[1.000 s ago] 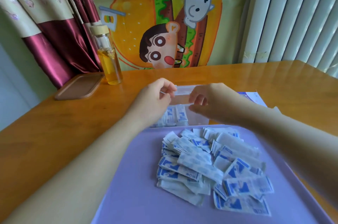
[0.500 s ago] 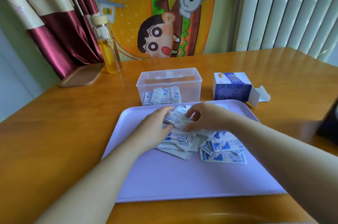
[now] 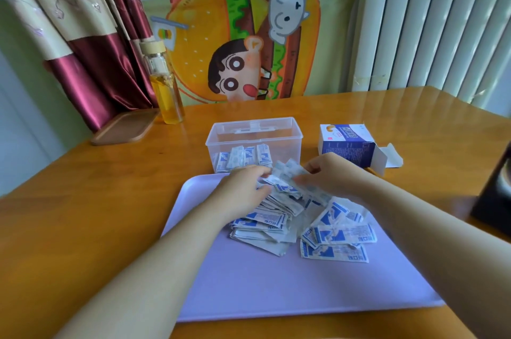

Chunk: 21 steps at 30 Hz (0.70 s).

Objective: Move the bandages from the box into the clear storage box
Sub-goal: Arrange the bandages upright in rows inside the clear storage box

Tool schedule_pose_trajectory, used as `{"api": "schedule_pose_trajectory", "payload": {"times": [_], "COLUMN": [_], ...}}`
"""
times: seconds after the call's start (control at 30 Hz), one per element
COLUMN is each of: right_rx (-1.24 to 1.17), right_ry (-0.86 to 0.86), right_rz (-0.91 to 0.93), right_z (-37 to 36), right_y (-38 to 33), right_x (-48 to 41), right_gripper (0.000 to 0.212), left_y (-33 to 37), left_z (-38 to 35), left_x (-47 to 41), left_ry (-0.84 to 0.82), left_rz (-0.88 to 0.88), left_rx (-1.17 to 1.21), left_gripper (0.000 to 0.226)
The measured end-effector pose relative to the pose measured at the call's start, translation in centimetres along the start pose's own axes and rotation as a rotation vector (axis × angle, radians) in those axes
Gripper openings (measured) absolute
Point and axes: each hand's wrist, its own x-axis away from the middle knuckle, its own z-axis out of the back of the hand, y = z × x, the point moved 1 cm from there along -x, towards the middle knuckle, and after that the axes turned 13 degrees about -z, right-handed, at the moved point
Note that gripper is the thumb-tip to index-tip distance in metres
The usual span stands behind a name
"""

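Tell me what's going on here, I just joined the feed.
A person is sorting wrapped bandages on a lilac tray. The left grip and the right grip both pinch a small bunch of bandages at the far end of the pile, just in front of the clear storage box. A few bandages already stand inside it; most lie on the tray. The blue carton lies open on the table to the right.

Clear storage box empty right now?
No, several wrapped bandages stand against the front wall inside the clear storage box.
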Motion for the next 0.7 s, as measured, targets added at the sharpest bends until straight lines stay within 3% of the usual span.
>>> {"api": "schedule_pose_trajectory", "payload": {"times": [0.2, 0.33, 0.5, 0.7], "right_rx": [-0.165, -0.227, -0.297, -0.59], "right_ry": [0.042, 0.011, -0.042, -0.12], "right_rz": [-0.012, -0.018, -0.008, 0.021], "right_z": [1.9, 2.3, 2.2, 2.7], "right_y": [0.9, 1.5, 1.6, 1.3], "right_x": [0.5, 0.5, 0.5, 1.1], "right_gripper": [0.039, 0.034, 0.032, 0.025], "left_y": [0.9, 1.6, 2.1, 1.2], "left_z": [-0.2, 0.0, 0.2, 1.6], "left_x": [-2.2, -2.9, -3.4, -3.0], "left_ry": [-0.347, -0.46, -0.416, -0.217], "left_rz": [-0.071, -0.111, -0.134, -0.098], "left_rx": [-0.1, -0.216, -0.266, -0.041], "left_gripper": [0.039, 0.031, 0.022, 0.009]}}
